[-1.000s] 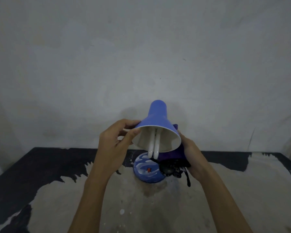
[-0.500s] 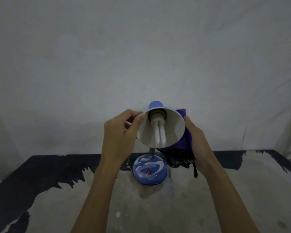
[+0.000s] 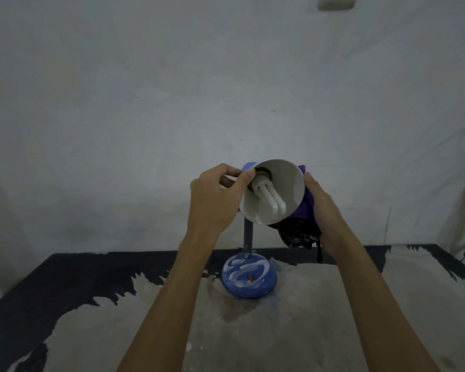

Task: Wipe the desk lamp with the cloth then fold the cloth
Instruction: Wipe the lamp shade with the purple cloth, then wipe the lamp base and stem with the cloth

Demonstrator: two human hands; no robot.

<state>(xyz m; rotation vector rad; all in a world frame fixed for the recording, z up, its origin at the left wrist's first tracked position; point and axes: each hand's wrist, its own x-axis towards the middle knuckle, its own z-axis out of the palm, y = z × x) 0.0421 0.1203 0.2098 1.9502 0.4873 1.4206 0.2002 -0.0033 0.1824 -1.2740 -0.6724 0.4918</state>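
The rim of the lamp shade (image 3: 282, 181) is pinched at its 9 o'clock edge by the left hand (image 3: 215, 200), while a crumpled purple-and-black cloth (image 3: 302, 226) is pressed against the shade's outer wall at 3 o'clock by the right hand (image 3: 324, 210), fingers curled round it. The shade is a smooth cone, white inside and blue outside, tilted toward the camera, with a white U-tube bulb (image 3: 270, 197) seen within. The desk lamp (image 3: 249, 279) is carried on a ribbed grey neck above a glossy blue domed base with white smears, standing on the worn, peeling desk (image 3: 279, 331).
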